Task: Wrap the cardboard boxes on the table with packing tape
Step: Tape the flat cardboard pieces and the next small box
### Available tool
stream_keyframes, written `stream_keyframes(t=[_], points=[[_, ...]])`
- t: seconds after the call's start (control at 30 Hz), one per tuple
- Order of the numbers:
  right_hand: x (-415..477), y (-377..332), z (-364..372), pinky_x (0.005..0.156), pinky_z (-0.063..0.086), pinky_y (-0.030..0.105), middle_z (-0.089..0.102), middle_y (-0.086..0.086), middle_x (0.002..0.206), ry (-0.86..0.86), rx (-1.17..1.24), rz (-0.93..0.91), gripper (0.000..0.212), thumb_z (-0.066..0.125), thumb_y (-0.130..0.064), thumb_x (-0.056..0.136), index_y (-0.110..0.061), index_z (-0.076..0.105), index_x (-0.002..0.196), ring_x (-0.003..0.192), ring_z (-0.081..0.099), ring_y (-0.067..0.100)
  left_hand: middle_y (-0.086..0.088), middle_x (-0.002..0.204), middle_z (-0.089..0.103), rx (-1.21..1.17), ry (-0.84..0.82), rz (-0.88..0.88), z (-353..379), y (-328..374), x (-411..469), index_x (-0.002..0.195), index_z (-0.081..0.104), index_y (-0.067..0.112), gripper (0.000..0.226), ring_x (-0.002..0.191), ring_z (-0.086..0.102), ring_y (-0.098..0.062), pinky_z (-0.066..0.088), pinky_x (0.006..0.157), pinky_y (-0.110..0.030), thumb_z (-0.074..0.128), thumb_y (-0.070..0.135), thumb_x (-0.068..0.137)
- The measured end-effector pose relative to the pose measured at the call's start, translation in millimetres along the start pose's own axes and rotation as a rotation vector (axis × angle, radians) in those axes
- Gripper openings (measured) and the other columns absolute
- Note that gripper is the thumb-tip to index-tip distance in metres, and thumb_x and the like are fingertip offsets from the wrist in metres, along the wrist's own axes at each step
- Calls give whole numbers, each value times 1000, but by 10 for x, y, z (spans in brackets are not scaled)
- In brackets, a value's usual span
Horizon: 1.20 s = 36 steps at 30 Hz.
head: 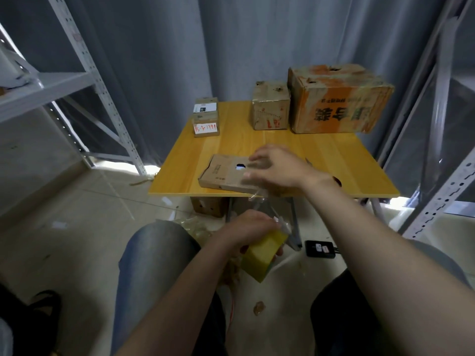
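my left hand [246,228] grips the tape roll [262,255] below the table [334,160] edge, my right hand [277,167] rests, fingers spread, on the flat box [221,173].

We read red handwritten figures, approximately "15-2-1791", on the white label [205,128] of the small box [206,118] at the counter's [334,160] far left corner. Other print is illegible.
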State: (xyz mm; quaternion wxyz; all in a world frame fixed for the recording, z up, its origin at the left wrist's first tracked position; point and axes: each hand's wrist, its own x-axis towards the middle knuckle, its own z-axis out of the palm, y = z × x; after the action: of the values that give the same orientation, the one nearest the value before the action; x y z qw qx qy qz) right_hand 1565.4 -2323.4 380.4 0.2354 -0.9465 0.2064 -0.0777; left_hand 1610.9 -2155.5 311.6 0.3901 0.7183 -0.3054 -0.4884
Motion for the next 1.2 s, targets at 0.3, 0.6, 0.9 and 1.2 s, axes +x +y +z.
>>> stream_keyframes(t=[0.3,0.6,0.9,1.2], points=[[107,-179,521,118,21,58,35,14,151,-56,-470,59,116,53,-100,63,-26,31,150,141,31,37,16,73,76,-8,44,33,-53,-188,55,92,75,25,16,62,71,3,49,47,-12,64,33,100],[-11,-180,410,101,34,48,42,16,136,-104,-546,-86,95,81,-39,82,-36,20,154,123,40,38,0,73,79,-46,-22,12,-8,-257,80,81,78,20,24,62,75,-9,55,51,-19,65,28,99],[104,-269,-23,67,40,38,61,9,102,92,-500,-149,54,63,-31,102,-22,42,151,87,54,31,-1,78,80,-55,-67,19,10,-111,47,100,74,16,18,68,77,-11,56,55,-20,68,32,96],[22,-161,221,84,51,42,66,5,132,80,-478,-183,68,54,-71,92,-26,52,144,112,59,29,-11,76,78,-99,-19,47,-5,25,-144,92,75,13,16,66,77,-20,63,61,-28,65,23,101]])
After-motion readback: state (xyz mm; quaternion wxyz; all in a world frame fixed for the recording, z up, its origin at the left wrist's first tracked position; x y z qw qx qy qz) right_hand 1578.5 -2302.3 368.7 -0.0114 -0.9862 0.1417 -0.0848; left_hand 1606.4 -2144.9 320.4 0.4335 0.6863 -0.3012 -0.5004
